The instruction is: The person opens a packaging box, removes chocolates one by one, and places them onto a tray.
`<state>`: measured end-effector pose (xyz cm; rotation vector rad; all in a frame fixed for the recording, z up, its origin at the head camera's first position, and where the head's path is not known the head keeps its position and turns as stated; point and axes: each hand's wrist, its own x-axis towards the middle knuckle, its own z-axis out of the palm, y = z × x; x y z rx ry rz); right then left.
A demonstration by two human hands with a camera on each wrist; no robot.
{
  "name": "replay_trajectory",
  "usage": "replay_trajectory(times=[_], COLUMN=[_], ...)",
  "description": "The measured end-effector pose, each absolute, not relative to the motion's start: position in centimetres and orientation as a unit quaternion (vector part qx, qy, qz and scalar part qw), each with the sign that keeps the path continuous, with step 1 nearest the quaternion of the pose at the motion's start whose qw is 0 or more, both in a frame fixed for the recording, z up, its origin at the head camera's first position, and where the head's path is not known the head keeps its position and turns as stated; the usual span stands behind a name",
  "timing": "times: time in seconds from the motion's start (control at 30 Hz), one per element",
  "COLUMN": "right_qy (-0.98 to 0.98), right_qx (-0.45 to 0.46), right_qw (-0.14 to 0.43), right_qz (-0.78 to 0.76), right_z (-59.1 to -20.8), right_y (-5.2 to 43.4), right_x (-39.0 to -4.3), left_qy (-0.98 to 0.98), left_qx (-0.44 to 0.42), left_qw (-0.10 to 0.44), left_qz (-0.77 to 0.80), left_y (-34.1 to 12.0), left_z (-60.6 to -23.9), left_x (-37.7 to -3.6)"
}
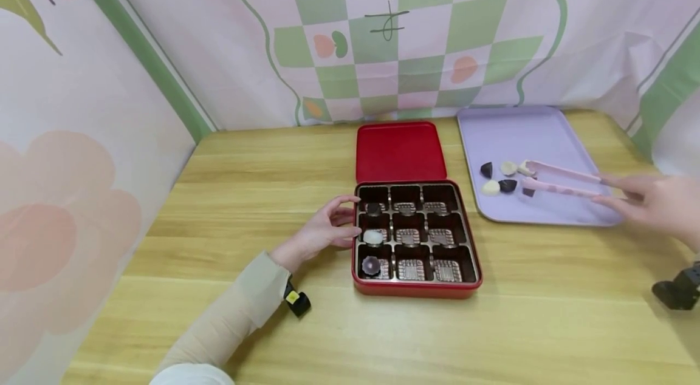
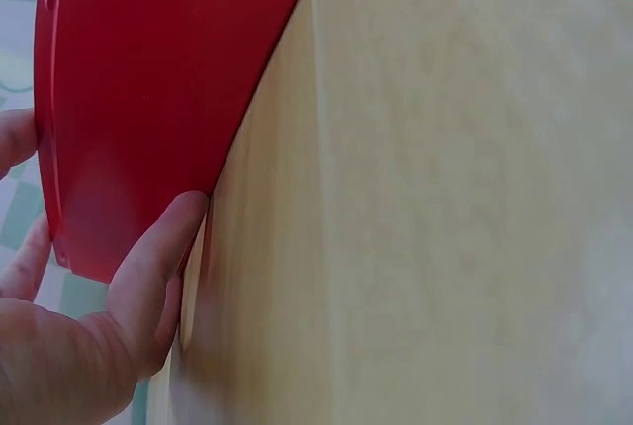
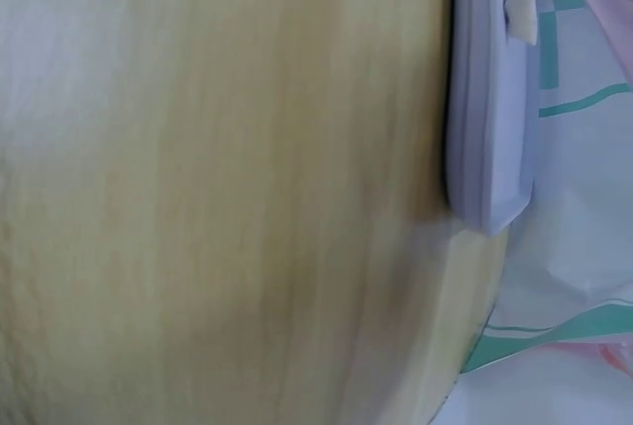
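In the head view, a red box with a dark plastic insert stands on the table. Down its left column lie a dark chocolate, a white one and a purplish-brown one, back to front. My left hand steadies the box's left side; its fingers are spread, touching the red wall in the left wrist view. Over the lilac tray, my right hand holds pink tongs. Their arms stand apart, tips close to a white piece and a dark piece.
Other dark and white chocolates, such as a dark one and a white one, lie left of the tong tips. Behind the box lies its red lid. A printed cloth hangs along the back edge of the wooden table.
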<state>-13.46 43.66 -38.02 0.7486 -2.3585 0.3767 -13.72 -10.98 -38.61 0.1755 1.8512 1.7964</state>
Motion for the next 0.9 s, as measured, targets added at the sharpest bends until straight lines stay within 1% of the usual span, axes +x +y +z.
replay_trajectory(times=[0.1,0.33,0.4,0.57,0.73,0.9], right_qy=[-0.896,-0.920,-0.918,-0.896,-0.888,-0.864], right_qx=[0.280,0.257,0.269,0.312,0.331,0.380], right_qw=[0.310,0.267,0.268,0.302,0.307,0.318], right_qz=[0.153,0.123,0.111,0.088,0.089,0.092], right_z=[-37.4,-35.5,-35.1,-34.1,-33.0,-32.6], right_y=[43.1,40.9,40.3,39.0,37.6,35.4], right_x=[-13.3,-12.8,-12.9,-13.8,-14.6,-15.5], left_qy=[0.690,0.689,0.689,0.689,0.689,0.690], left_qx=[0.066,0.066,0.063,0.059,0.059,0.058], left_qw=[0.275,0.273,0.273,0.276,0.275,0.271], left_qz=[0.667,0.668,0.668,0.668,0.668,0.668], left_y=[-11.0,-11.0,-11.0,-10.9,-10.9,-10.9], left_z=[-38.5,-38.5,-38.5,-38.5,-38.6,-38.7], left_x=[-13.8,-13.7,-13.7,-13.7,-13.8,-13.8])
